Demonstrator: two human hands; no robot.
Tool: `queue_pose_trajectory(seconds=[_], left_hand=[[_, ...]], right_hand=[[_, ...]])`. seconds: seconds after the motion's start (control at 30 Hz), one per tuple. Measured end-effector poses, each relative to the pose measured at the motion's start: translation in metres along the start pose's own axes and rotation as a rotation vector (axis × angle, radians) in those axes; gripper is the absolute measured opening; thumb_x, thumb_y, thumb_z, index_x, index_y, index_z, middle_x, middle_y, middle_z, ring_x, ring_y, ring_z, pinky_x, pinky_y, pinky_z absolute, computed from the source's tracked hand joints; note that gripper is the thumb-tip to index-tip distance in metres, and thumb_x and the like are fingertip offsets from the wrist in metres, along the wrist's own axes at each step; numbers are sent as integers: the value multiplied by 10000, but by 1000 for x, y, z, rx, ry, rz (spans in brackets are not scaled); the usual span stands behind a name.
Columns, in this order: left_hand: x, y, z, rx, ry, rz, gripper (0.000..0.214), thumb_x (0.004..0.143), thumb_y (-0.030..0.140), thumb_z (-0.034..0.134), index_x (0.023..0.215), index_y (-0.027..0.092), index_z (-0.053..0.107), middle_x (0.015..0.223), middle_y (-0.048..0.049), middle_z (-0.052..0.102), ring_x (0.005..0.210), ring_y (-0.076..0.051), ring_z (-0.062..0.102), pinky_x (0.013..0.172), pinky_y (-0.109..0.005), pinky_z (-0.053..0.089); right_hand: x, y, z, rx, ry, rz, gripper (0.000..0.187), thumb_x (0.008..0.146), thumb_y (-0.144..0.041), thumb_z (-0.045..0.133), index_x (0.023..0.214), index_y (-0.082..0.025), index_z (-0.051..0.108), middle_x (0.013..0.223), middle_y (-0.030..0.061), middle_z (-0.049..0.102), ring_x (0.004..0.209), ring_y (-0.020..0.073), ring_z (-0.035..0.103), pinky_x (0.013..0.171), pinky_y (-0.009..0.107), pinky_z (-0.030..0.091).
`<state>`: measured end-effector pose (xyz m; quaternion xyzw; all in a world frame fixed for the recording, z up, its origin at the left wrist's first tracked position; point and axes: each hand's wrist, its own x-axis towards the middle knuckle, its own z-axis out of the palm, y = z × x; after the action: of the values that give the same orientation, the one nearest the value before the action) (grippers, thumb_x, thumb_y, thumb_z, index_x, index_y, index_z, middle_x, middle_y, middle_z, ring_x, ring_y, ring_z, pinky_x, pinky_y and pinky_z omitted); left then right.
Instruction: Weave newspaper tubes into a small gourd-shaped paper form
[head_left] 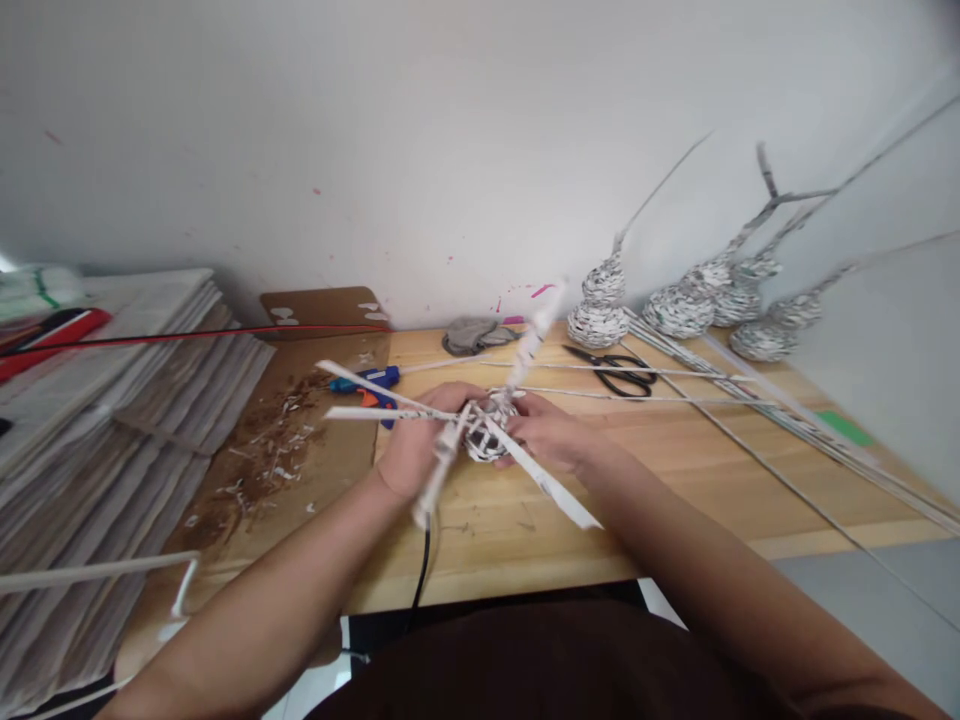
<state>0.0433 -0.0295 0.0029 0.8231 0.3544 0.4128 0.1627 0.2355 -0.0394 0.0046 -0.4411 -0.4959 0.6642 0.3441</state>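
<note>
Hiding partly behind curled fingers (531, 430), the woven paper piece (487, 447) sits mid-view over the wooden surface (675, 470), some strip ends (576, 508) blurred; the paper stack (161, 460) runs off the left edge! White wall (375, 130) behind, speckled pink, gourd-shaped weaves (598, 325) near it at right. And look, forearms (285, 585) angle inward, left grip (411, 445) and right grip (553, 437) both clasping the piece from opposite sides

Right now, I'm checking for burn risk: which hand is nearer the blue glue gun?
The left hand. It is just right of and below the glue gun in the picture; the right hand is farther right, across the woven piece.
</note>
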Motion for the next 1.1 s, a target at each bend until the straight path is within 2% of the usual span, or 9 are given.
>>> queue_pose_trajectory(seconds=[0.07,0.13,0.2,0.3,0.4,0.5,0.63,0.8,1.1], left_hand=[[5,-8,-1,-38,26,-98,187,893,154,558,911,162,744,862,-59,773,771,-177,713,718,-275,567],[7,-14,-2,-82,58,-175,174,853,129,584,886,159,752,846,-49,773,751,-176,710,703,-268,562],[8,-18,-2,-129,75,-219,178,819,103,599,871,160,759,832,-39,772,746,-175,709,701,-262,561],[7,-21,1,-165,4,-252,197,794,80,599,861,164,765,801,-26,768,714,-162,699,673,-243,549],[7,-23,2,-165,-38,-284,208,776,72,592,861,159,761,796,-24,767,708,-158,696,668,-238,545],[8,-26,2,-178,-15,-329,198,751,84,591,849,149,751,812,-35,771,738,-176,712,690,-253,564],[10,-29,1,-189,-7,-380,148,750,133,615,821,144,744,809,-46,774,724,-185,719,676,-262,577],[12,-30,1,-181,3,-410,130,744,106,628,803,140,739,793,-42,769,707,-171,710,661,-249,570],[8,-23,2,-279,-16,-384,80,788,227,694,781,150,713,730,-44,739,643,-179,686,604,-273,565]], right_hand=[[-5,-6,-8,108,-109,87,467,749,-342,786,1186,-248,651,1046,67,733,880,207,706,692,326,608],[-8,-9,-16,106,-123,96,476,793,-344,764,1244,-255,636,1129,69,716,936,191,694,702,276,593],[-7,-8,-21,12,-52,54,416,828,-333,735,1221,-224,655,1151,83,710,920,180,687,652,230,568],[-4,-1,-23,-109,81,31,375,859,-279,689,1218,-182,642,1173,107,698,817,161,675,548,214,533],[-3,4,-22,-192,138,67,346,889,-242,650,1221,-149,621,1034,100,712,680,132,641,505,223,520],[-4,4,-19,-276,134,64,212,897,-225,631,1090,-146,669,824,51,695,598,117,608,490,220,495],[-6,5,-17,-353,131,-16,110,882,-207,630,960,-172,700,781,35,711,606,120,620,510,225,484],[-5,10,-15,-348,132,-84,143,889,-210,604,976,-177,713,830,44,733,591,124,624,503,244,487],[-6,14,-14,-388,362,-280,248,881,-328,655,1086,-199,713,959,68,755,725,168,680,651,300,555]])
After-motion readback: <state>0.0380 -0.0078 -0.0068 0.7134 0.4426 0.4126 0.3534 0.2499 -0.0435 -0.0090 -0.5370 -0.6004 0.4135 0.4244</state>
